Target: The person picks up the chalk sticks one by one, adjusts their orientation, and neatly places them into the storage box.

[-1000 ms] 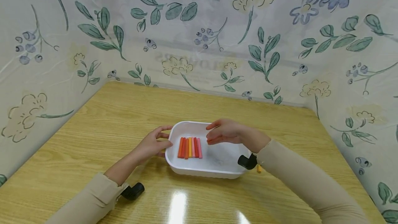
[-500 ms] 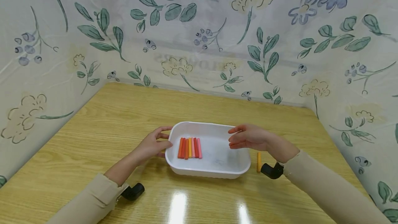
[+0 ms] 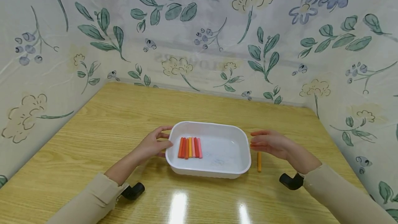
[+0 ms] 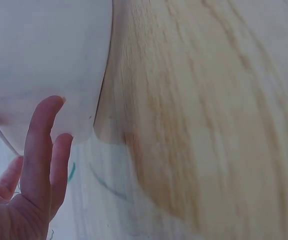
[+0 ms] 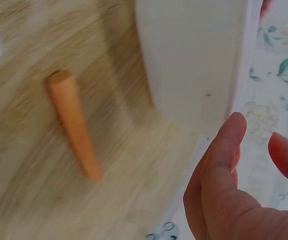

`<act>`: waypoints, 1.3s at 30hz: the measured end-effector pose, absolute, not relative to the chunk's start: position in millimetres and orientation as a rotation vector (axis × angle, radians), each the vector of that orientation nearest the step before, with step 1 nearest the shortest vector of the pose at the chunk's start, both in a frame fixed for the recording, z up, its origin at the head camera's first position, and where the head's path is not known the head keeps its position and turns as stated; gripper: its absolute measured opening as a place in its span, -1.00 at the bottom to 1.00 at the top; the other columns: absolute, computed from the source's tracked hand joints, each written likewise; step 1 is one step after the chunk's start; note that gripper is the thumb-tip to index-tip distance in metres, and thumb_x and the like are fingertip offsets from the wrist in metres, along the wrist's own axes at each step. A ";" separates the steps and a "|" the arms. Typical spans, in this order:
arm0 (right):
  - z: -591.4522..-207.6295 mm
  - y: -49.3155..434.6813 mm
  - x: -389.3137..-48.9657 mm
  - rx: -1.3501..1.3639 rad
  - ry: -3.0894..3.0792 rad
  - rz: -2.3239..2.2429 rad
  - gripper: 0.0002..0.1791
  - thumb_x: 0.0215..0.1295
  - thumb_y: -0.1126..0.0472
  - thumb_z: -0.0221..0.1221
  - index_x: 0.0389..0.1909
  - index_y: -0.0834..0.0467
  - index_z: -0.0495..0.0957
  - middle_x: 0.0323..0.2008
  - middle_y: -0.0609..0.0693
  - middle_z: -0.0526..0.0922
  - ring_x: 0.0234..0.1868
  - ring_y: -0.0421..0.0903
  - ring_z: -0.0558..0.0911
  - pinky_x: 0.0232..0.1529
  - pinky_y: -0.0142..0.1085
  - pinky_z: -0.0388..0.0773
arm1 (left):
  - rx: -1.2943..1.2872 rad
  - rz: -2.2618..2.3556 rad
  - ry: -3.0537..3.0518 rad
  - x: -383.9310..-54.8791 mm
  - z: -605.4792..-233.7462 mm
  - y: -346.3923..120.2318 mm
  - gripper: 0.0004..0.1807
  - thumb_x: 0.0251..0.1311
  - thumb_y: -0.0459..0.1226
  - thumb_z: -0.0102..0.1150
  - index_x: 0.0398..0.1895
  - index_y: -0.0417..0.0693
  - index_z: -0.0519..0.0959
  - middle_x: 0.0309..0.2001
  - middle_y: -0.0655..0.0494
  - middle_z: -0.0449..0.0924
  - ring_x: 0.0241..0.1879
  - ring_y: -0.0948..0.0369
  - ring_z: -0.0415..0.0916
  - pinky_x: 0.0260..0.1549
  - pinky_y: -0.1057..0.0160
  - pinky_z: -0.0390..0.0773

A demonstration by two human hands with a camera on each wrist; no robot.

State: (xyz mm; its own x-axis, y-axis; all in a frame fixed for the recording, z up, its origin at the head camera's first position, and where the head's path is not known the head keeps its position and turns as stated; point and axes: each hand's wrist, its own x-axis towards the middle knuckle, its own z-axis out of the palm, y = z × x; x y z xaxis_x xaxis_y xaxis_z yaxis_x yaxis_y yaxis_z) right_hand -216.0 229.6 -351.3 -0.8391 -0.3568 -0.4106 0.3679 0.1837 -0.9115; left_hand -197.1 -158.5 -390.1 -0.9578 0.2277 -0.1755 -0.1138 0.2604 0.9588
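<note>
A white plastic tray (image 3: 227, 148) sits mid-table with a row of several red, orange, yellow and pink crayon-like sticks (image 3: 190, 148) at its left end. My left hand (image 3: 152, 144) holds the tray's left rim, thumb over the edge and fingers along the outer wall; in the left wrist view those fingers (image 4: 36, 150) lie against the wall. Just off the tray's right end hovers my right hand (image 3: 275, 143), fingers loosely extended, nothing between them. Under it, a single orange stick (image 3: 259, 162) lies on the table; the right wrist view shows this orange stick (image 5: 76, 125) below the hand.
The wooden table (image 3: 140, 106) extends around the tray on every side. A floral-print sheet (image 3: 199, 44) rises behind it and along both sides. Black wrist cameras hang beneath both cuffs, the right wrist camera (image 3: 291, 181) close to the orange stick.
My right hand has moved right, from above the tray to beyond its right end, uncovering the orange stick. My left hand, the tray and the row of sticks stay put.
</note>
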 end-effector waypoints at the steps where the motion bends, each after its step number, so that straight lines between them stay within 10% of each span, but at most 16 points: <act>1: -353.0 232.0 -215.3 0.034 1.920 -1.722 -0.35 0.32 0.37 0.00 0.30 0.54 -0.07 -0.06 0.20 0.42 -0.16 -0.08 0.58 0.14 -0.10 0.39 | 0.113 1.752 2.258 -197.3 -390.4 -158.5 -0.34 0.17 -0.39 0.08 0.36 -0.11 0.14 0.11 -0.33 0.26 -0.08 -0.09 0.46 -0.36 0.05 0.64; 39: -398.0 246.9 -194.1 0.033 2.467 -1.243 -0.32 -0.16 0.47 0.36 0.03 0.45 0.26 -0.35 0.13 0.40 -0.39 -0.07 0.44 -0.43 -0.33 0.54 | 0.120 1.762 2.252 -199.7 -393.8 -160.3 -0.35 0.17 -0.41 0.07 0.35 -0.09 0.15 0.11 -0.32 0.26 -0.09 -0.09 0.47 -0.37 0.05 0.64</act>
